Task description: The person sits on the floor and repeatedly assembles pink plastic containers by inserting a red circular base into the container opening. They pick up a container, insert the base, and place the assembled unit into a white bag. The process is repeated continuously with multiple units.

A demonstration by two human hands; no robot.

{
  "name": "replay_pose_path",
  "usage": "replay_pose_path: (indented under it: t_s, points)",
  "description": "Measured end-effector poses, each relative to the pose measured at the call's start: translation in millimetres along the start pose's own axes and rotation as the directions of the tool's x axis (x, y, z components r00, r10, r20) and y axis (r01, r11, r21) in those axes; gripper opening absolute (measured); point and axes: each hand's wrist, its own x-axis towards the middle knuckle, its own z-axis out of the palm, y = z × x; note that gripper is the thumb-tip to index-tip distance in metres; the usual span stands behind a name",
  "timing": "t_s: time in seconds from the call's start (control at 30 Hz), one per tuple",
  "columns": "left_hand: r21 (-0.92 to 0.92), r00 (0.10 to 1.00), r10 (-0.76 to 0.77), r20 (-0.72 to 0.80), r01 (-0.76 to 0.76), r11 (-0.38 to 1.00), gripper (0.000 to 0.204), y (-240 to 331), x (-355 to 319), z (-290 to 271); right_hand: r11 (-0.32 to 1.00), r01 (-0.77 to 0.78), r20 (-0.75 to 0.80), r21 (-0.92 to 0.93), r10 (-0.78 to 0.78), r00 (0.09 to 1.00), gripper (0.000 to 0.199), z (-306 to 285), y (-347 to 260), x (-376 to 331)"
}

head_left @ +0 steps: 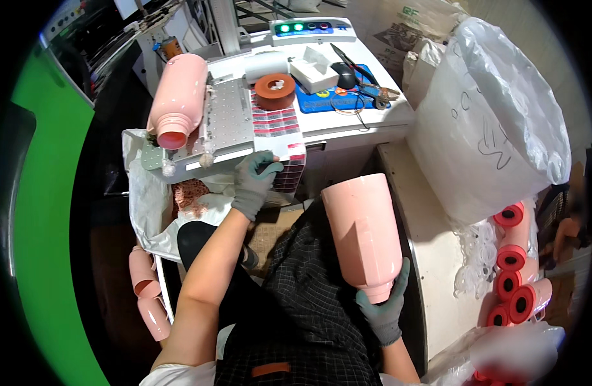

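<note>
My right hand (pixel 382 312), in a grey-green glove, grips a large pink bottle (pixel 362 228) by its neck. The bottle is tilted, with its wide base away from me and its moulded side handle facing up. At the table's front edge my left hand (pixel 252 185), also gloved, has its fingers bent and pressed at a sheet of red and white labels (pixel 276 122). A bare fingertip pokes out of that glove at a pale strip of the sheet. The sheet hangs over the edge, and a brown tape roll (pixel 274 91) lies on its far part.
Another pink bottle (pixel 181 90) lies on the perforated plate (pixel 228 116) at left. Pliers (pixel 379 93), a mouse (pixel 343 75) and a tissue box (pixel 314 72) stand behind. A large white sack (pixel 489 122) is at right, near red-ended pink pieces (pixel 521 302).
</note>
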Motion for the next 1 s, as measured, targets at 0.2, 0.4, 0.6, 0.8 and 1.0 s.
replay_pose_path:
  t_s: [0.2,0.4,0.6,0.8,1.0]
  points:
    - [0.444,0.829,0.507,-0.235,-0.372,0.815,0.020,17.2,-60.3,3.8,0.997,-0.064,0.039,0.033,0.063,0.997,0.121,1.3,0.1,-8.6]
    - [-0.522,0.813,-0.343,0.471,0.570,0.635,0.012,116.1,-100.4,40.7,0.994,0.061,-0.005,-0.096,-0.061,0.998,0.122,8.8,1.6,-10.4]
    - [-0.479,0.807,-0.309,0.503,0.559,0.677,0.013,107.3,-98.4,42.3,0.985,0.094,0.014,-0.143,-0.092,0.996,0.117,12.2,2.3,-14.1]
    - [-0.460,0.825,-0.325,0.463,0.537,0.707,0.013,108.3,-101.9,39.9,0.933,0.206,0.014,-0.296,-0.211,0.977,0.120,12.9,0.6,-11.5]
    - [0.170,0.858,-0.415,0.304,0.379,0.909,0.029,61.7,-99.1,20.4,0.963,0.149,0.036,-0.223,-0.145,0.989,0.120,10.4,1.1,-10.5]
